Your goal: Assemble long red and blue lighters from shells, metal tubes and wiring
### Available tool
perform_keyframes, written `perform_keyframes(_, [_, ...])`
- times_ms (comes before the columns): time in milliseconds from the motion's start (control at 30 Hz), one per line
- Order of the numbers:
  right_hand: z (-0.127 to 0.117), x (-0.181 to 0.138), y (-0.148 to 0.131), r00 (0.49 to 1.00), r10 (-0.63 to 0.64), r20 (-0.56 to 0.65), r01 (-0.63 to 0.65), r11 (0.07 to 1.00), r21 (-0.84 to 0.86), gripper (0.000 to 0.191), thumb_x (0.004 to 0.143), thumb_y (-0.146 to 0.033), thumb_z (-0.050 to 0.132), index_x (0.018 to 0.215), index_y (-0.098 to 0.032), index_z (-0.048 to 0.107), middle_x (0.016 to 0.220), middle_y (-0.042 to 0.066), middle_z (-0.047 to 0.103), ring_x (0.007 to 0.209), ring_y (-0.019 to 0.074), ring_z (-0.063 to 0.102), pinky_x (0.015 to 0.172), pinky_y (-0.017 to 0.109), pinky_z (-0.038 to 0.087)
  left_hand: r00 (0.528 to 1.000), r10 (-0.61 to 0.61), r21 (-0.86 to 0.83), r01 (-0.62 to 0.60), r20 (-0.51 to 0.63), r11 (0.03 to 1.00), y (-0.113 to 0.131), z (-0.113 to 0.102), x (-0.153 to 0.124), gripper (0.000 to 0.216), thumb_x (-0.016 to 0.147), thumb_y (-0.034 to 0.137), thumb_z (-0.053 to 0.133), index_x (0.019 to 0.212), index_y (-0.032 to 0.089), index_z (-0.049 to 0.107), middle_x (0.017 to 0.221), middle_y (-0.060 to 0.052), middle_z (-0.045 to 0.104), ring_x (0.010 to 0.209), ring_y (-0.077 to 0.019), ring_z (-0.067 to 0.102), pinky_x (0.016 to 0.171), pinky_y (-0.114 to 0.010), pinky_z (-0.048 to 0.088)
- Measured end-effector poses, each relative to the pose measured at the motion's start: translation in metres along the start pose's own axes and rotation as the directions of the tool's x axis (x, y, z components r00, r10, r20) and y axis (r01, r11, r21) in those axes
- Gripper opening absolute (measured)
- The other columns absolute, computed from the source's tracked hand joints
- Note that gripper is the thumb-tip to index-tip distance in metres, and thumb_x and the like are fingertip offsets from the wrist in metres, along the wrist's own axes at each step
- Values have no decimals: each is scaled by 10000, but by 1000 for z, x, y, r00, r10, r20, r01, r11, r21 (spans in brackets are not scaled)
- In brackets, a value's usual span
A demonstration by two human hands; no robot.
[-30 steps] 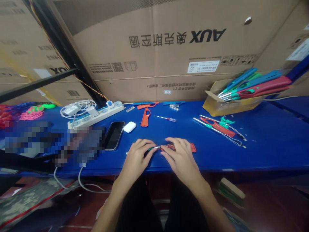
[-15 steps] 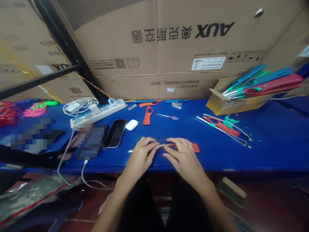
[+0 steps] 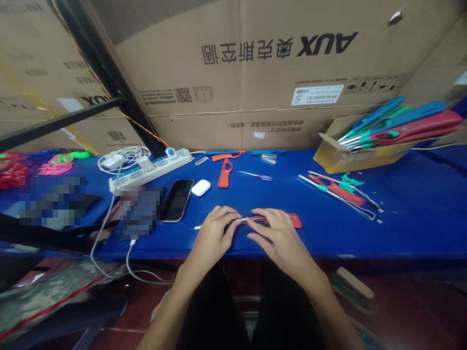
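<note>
A long lighter lies on the blue table point(image 3: 401, 228) near its front edge, with a red plastic body point(image 3: 295, 221) and a thin metal tube. My left hand point(image 3: 214, 235) has its fingers curled round the tube end of the lighter. My right hand point(image 3: 278, 234) presses its fingertips on the red body just beside the left hand. Both hands rest on the table and touch the same lighter.
A phone point(image 3: 177, 199), white earbud case point(image 3: 201, 187), power strip point(image 3: 150, 170) with cables, small screwdriver point(image 3: 256, 176) and orange lighter shells point(image 3: 224, 174) lie behind the hands. More lighter parts point(image 3: 337, 189) sit right, beside a cardboard box point(image 3: 359, 155) of finished lighters. Large cartons stand behind.
The hands stay on the lighter with only slight finger shifts. The view has drifted a little, so everything sits slightly further right and higher.
</note>
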State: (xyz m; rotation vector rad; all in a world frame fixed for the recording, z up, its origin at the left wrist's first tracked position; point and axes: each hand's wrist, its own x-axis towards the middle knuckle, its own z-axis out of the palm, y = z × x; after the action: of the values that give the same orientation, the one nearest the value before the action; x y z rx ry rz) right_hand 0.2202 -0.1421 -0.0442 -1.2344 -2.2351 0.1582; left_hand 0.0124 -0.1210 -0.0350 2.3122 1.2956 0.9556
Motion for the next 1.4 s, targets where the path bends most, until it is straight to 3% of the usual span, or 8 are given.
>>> perform_keyframes(700, [-5, 5, -7, 997, 16, 78, -16, 1000, -1, 345, 1027, -343, 501, 1322, -235, 645, 1330, 89, 633, 1227, 261, 544, 1040, 476, 481, 999, -22, 173, 16, 35, 985, 0, -2, 1, 197, 1003, 199, 547, 1060, 246, 729, 1090, -24, 712, 941, -204, 591, 804, -349, 426])
perform_keyframes(867, [-4, 3, -4, 996, 36, 78, -43, 995, 87, 328, 1025, -354, 506, 1302, -245, 645, 1336, 81, 614, 1244, 257, 525, 1062, 465, 470, 994, -28, 284, -4, 109, 959, 6, -9, 9, 197, 1002, 215, 553, 974, 268, 741, 1016, 1, 726, 895, -206, 587, 722, -337, 369])
perform_keyframes(967, [-6, 3, 0, 994, 30, 101, -46, 987, 151, 316, 1031, -323, 494, 1303, -238, 633, 1344, 83, 600, 1259, 244, 512, 1085, 452, 458, 986, -22, 261, -22, 163, 965, 5, -11, 15, 199, 1000, 215, 557, 980, 281, 744, 1026, 10, 721, 895, -196, 589, 736, -334, 378])
perform_keyframes(1100, [-7, 5, 4, 993, 35, 116, -61, 972, 227, 329, 1030, -318, 498, 1334, -237, 595, 1342, 89, 599, 1275, 245, 507, 1108, 463, 440, 991, -20, 224, -10, 130, 975, 1, -6, 13, 197, 997, 216, 559, 989, 282, 745, 1044, 7, 709, 912, -193, 588, 738, -328, 391])
perform_keyframes(1267, [-3, 6, -1, 996, 82, 31, -87, 945, 316, 480, 999, -383, 558, 1458, -272, 475, 1419, 84, 566, 1349, 258, 484, 1149, 497, 399, 997, 1, 251, -20, 75, 968, 1, -2, 7, 202, 988, 195, 556, 987, 258, 748, 1041, -9, 705, 927, -197, 583, 739, -344, 393])
perform_keyframes(1333, [-8, 5, 3, 989, 125, -82, -88, 928, 363, 470, 984, -383, 586, 1435, -283, 499, 1440, 75, 558, 1353, 242, 498, 1155, 467, 398, 997, 21, 270, -41, 75, 962, 2, -2, 6, 211, 995, 208, 544, 990, 255, 750, 1031, -16, 708, 922, -199, 582, 738, -351, 389])
perform_keyframes(1400, [-20, 2, 20, 939, 215, -268, -106, 923, 369, 366, 981, -359, 585, 1340, -284, 584, 1395, 67, 594, 1306, 226, 545, 1121, 432, 432, 997, 42, 281, -57, 61, 958, 2, -2, 6, 219, 1002, 228, 533, 985, 249, 750, 1023, -27, 710, 918, -204, 581, 736, -355, 388])
